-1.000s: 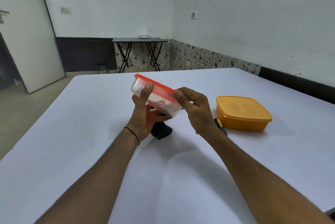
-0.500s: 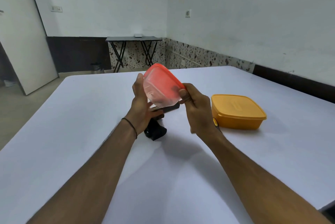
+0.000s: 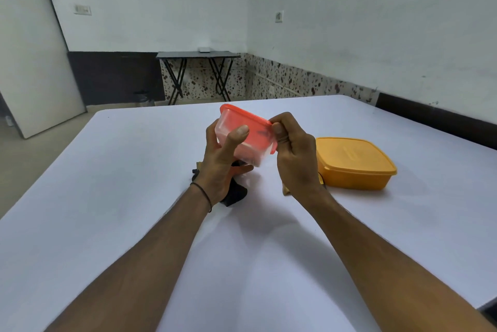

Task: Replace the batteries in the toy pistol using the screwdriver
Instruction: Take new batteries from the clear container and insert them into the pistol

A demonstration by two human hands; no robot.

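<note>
A small clear plastic box with an orange-red lid [image 3: 250, 130] is held above the table, tilted. My left hand [image 3: 223, 159] grips its near side, thumb up on the wall. My right hand [image 3: 293, 154] pinches the lid's right edge. Below my left hand lies the black toy pistol [image 3: 235, 194], mostly hidden. A bit of the screwdriver [image 3: 321, 179], yellow and black, shows behind my right wrist.
A closed yellow box [image 3: 352, 162] stands on the white table [image 3: 107, 197] just right of my right hand. A small tan object [image 3: 285, 191] lies beside my right wrist. A folding table and a door are at the far wall.
The clear box was turned up on edge half a second ago and has now tipped back to a flatter tilt. Both hands kept their hold; my right fingers moved to the lid's edge.
</note>
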